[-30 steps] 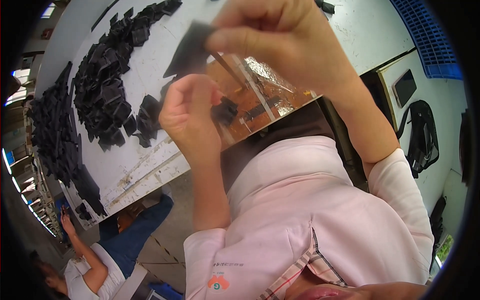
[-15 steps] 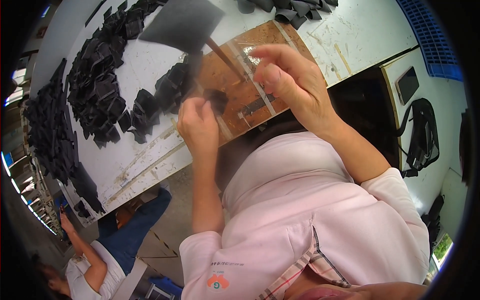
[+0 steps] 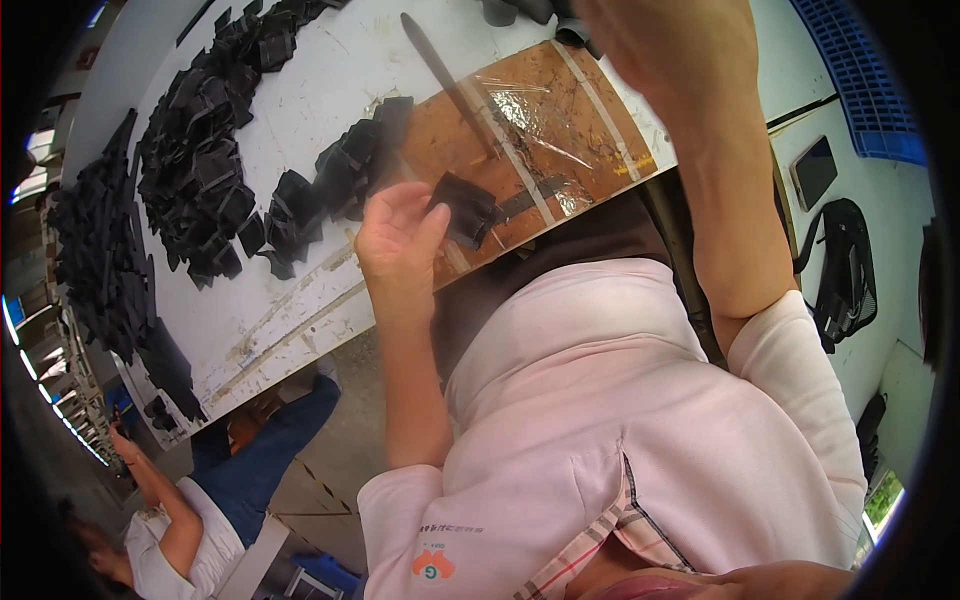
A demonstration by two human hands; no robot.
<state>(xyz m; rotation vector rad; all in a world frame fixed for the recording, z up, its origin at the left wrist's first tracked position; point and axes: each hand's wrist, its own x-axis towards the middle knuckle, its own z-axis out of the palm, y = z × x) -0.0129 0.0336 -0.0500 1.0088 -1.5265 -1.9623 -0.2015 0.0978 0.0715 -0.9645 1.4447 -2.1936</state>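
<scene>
My left hand (image 3: 400, 228) is over the left part of a brown board (image 3: 540, 110). Its thumb and fingertips close at the left edge of a small black folded piece (image 3: 465, 210), which looks like fabric or foam. A narrow bar (image 3: 445, 75), smeared by motion, rises at a slant from the board. My right hand (image 3: 650, 40) reaches out over the far right of the board, near several curved black pieces (image 3: 515, 10) at the top edge. Its fingers run out of the picture, so what they hold is hidden.
Heaps of black pieces (image 3: 195, 160) and a pile of black strips (image 3: 100, 240) cover the left of the white table (image 3: 290, 330). To the right are a blue crate (image 3: 870, 90), a phone (image 3: 815, 172) and a black mesh bag (image 3: 845, 275). Another person (image 3: 190, 535) is at lower left.
My right hand has moved up and away toward the far edge. The dark square sheet at the bar's top no longer shows. The small black piece by my left hand is more exposed.
</scene>
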